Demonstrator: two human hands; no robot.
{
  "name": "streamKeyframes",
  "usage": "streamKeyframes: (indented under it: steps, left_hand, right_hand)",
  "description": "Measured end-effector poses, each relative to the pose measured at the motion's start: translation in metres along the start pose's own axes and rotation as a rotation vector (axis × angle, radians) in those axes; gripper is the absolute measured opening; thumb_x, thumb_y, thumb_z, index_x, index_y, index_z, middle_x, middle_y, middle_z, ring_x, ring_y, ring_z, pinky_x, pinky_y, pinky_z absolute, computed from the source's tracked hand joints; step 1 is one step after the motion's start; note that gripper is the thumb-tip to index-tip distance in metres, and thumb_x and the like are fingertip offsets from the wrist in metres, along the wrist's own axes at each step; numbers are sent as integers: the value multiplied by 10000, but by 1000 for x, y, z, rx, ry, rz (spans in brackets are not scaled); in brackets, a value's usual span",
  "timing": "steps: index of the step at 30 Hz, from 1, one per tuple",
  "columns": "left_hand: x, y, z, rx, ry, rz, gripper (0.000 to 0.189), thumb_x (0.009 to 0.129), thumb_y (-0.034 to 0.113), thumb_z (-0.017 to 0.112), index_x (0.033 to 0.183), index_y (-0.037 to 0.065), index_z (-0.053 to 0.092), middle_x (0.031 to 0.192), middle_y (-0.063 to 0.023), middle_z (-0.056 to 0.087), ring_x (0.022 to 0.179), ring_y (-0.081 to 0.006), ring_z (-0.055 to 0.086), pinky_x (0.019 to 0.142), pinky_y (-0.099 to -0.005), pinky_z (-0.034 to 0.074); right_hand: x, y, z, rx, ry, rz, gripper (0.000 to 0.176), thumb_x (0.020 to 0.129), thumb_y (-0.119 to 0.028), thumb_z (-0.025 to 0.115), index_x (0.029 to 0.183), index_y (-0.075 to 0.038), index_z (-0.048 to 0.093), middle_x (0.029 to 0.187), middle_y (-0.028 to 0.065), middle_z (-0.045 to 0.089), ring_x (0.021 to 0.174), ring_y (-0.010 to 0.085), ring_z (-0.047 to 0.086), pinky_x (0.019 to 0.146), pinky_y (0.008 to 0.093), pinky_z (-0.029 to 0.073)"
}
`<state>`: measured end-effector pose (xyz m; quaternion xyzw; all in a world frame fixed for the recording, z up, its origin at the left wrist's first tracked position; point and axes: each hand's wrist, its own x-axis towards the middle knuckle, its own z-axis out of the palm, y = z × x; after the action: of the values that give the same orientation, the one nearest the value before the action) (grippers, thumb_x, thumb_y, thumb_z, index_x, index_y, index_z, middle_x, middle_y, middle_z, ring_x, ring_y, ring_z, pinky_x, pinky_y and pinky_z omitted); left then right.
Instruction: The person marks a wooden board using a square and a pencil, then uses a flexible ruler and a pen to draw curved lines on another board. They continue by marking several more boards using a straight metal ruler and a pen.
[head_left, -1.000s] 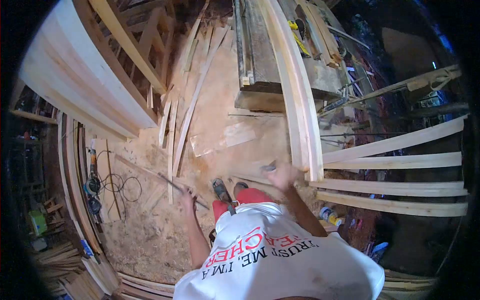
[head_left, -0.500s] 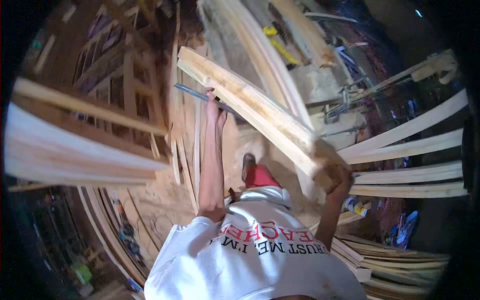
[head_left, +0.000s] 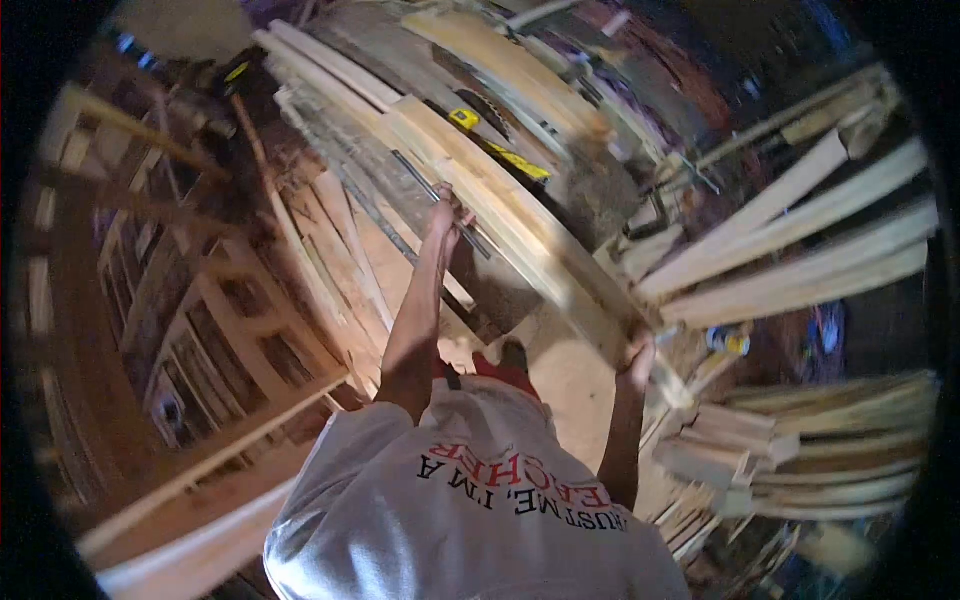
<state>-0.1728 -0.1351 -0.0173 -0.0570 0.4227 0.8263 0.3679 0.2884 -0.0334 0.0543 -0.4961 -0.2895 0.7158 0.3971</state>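
Observation:
A thick pale wooden beam [head_left: 500,205] stretches diagonally from the bench toward my right side. My left hand [head_left: 447,212] is closed round a slim dark metal bar [head_left: 413,174], its fingers right at the beam's near edge. At the beam's lower end, my right hand [head_left: 640,358] grips the wood, with some blur about the fingers. Just past the beam lie a yellow tape measure [head_left: 464,118] and a yellow-marked tool [head_left: 517,160]. A toothed circular saw blade [head_left: 487,112] shows beside them.
Long boards [head_left: 335,65] lie on the bench at the upper left. More planks [head_left: 790,245] jut in from the right, above a stack of timber [head_left: 840,440]. Wooden frames [head_left: 215,320] stand at the left. A small can [head_left: 728,340] is near my right arm.
My view has turned. The beam, held up across the floor before, now lies along the bench beside other boards. Both hands have moved with it, the left still holding the metal bar.

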Motion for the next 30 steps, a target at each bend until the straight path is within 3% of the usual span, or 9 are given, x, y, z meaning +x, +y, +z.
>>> streamKeyframes:
  steps: [5,8,10,13,14,18,21,25,30]
  left_hand:
    - [-5,65,10,439,14,-80,143,1087,215,454,1083,112,553,748,5,468,660,-130,507,535,-241,455]
    - [17,66,-36,703,-96,152,172,1063,115,439,1041,50,596,856,-12,583,724,-89,534,584,-218,414]
    - [26,69,-66,757,-278,344,177,1057,133,469,1094,31,609,888,-42,626,743,-122,554,645,-272,461]
    - [18,93,-67,1169,-269,592,226,1052,190,514,1138,2,606,899,-74,633,796,-175,583,740,-323,497]
    - [9,102,-54,1179,-279,597,226,1052,190,514,1138,2,606,899,-74,633,796,-175,583,740,-323,497]
    - [12,102,-20,1141,-256,499,334,1009,282,599,1123,-32,618,928,-182,642,823,-274,614,794,-398,502]
    - [21,99,51,1458,-617,656,290,949,268,627,1079,12,667,1010,-219,668,950,-450,604,859,-495,488]
    - [71,34,131,2002,-831,762,321,883,217,664,1184,105,673,1195,-161,647,1145,-360,586,948,-520,435]
    - [196,-96,119,2122,-1199,711,353,842,139,645,1193,106,670,1239,-184,641,1165,-369,591,964,-555,451]
  right_hand:
    - [36,15,-12,-219,72,-68,473,912,-389,689,1215,-32,628,1164,115,668,1083,252,629,972,376,497]
    - [4,-42,41,-1767,397,69,763,837,-573,719,1275,41,600,1189,288,658,1114,405,646,906,468,521]
    - [10,-26,31,-1640,237,-323,842,784,-609,757,1357,-30,543,1268,365,575,1065,493,637,836,532,536]
    - [21,24,56,-1746,161,-198,865,703,-555,846,1389,-143,518,1213,303,561,990,471,649,770,553,548]
    - [13,36,66,-1563,186,-635,816,718,-487,859,1375,-139,522,1136,266,572,979,435,649,753,540,555]
    - [16,32,64,-1584,177,-622,711,787,-391,827,1381,-136,532,1186,266,576,994,450,637,781,517,556]
    - [0,33,75,-1577,269,-602,626,833,-368,789,1374,-154,562,1253,245,588,1077,452,621,825,500,561]
    - [-19,33,69,-1357,359,-649,486,883,-330,746,1308,-140,608,1230,181,650,1084,418,642,847,475,558]
    - [-84,60,49,-1263,617,-262,281,899,-308,734,1078,-93,705,894,175,711,820,401,691,680,478,536]
